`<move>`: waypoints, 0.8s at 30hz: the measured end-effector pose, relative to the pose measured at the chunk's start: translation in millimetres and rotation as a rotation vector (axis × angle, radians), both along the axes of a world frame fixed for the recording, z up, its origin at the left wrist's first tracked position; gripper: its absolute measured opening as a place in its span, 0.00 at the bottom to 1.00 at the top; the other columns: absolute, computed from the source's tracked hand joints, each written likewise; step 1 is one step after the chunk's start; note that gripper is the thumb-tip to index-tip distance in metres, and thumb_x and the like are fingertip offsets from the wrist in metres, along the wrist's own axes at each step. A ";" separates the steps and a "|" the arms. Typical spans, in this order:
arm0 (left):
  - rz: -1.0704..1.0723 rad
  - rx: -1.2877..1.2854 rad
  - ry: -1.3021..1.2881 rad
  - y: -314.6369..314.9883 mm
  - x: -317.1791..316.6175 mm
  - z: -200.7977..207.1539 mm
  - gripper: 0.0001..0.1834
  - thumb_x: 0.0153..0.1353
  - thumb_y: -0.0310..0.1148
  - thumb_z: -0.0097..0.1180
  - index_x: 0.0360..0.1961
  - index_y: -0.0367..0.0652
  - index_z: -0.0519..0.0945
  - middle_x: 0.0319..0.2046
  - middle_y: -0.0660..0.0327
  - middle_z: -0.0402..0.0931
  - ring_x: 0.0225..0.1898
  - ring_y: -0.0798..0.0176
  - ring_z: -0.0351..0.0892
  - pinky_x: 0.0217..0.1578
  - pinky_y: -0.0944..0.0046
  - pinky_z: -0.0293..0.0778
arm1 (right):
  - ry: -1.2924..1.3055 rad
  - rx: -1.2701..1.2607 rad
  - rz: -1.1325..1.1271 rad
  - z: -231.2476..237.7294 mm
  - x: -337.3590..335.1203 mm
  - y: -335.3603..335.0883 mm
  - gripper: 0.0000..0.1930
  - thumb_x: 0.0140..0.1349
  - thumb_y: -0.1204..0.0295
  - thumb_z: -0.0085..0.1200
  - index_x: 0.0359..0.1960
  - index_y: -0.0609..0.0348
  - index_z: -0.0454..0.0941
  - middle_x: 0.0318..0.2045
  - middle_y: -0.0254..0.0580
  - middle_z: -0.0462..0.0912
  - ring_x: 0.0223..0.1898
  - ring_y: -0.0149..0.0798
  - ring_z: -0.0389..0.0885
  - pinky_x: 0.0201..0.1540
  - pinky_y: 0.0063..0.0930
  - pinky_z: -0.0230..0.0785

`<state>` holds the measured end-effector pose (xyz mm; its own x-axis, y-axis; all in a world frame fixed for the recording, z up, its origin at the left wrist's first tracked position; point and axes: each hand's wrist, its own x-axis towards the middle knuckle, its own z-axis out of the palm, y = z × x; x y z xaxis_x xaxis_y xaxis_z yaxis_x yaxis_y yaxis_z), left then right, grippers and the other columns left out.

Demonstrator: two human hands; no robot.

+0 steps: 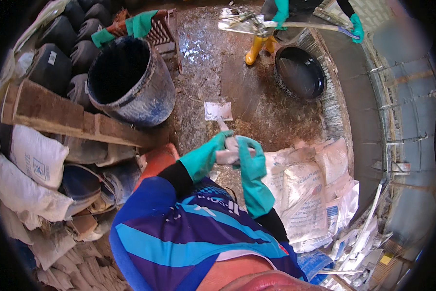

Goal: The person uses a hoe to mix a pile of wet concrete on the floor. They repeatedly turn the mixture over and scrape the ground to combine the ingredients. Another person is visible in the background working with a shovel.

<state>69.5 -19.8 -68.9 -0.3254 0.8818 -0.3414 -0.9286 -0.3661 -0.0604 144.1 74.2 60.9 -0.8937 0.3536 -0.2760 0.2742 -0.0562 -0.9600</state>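
Note:
Both my hands wear green rubber gloves and are closed in front of my body. They grip the pale, powder-coated handle of a shovel [218,111], whose flat, squarish whitish blade points away from me over the wet floor. My left hand [209,154] wraps the shaft from the left. On the right, my right hand [253,172] grasps the handle's near end, by its crosswise grip. Part of the handle is hidden by the gloves. I cannot tell whether the blade touches the floor.
A co-worker in yellow boots [255,50] holds a long-handled, loaded shovel [305,24] at the top. A large dark drum [147,104] stands left, a round black tub [300,72] right. White sacks [302,194] are stacked by my right side; a wooden beam [72,114] lies left.

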 end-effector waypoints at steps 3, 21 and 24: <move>0.034 -0.235 0.227 -31.0 -8.8 42.9 0.39 0.66 0.59 0.33 0.55 0.31 0.73 0.49 0.43 0.78 0.44 0.44 0.80 0.47 0.48 0.76 | 0.061 0.079 0.058 -13.0 -16.0 -22.1 0.15 0.63 0.61 0.61 0.44 0.58 0.79 0.37 0.39 0.83 0.36 0.31 0.81 0.35 0.25 0.73; -0.144 -0.019 0.121 -97.8 -240.7 -17.9 0.28 0.64 0.51 0.41 0.51 0.37 0.75 0.42 0.48 0.80 0.41 0.49 0.82 0.41 0.50 0.81 | 0.109 -0.114 -0.188 77.7 -259.9 -129.9 0.09 0.66 0.69 0.57 0.40 0.62 0.75 0.35 0.46 0.85 0.35 0.33 0.84 0.38 0.26 0.78; -0.185 0.009 0.102 -96.4 -266.8 -15.0 0.26 0.64 0.49 0.42 0.50 0.38 0.75 0.42 0.49 0.80 0.41 0.49 0.82 0.41 0.50 0.82 | 0.177 -0.084 -0.244 72.8 -286.4 -131.4 0.09 0.66 0.69 0.57 0.39 0.62 0.75 0.36 0.46 0.85 0.34 0.33 0.84 0.38 0.26 0.78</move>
<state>-197.4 -116.2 -83.9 -0.1905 0.9325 -0.3069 -0.9814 -0.1888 0.0354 -142.3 -57.3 133.8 -0.8218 0.5465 -0.1611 0.0720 -0.1808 -0.9809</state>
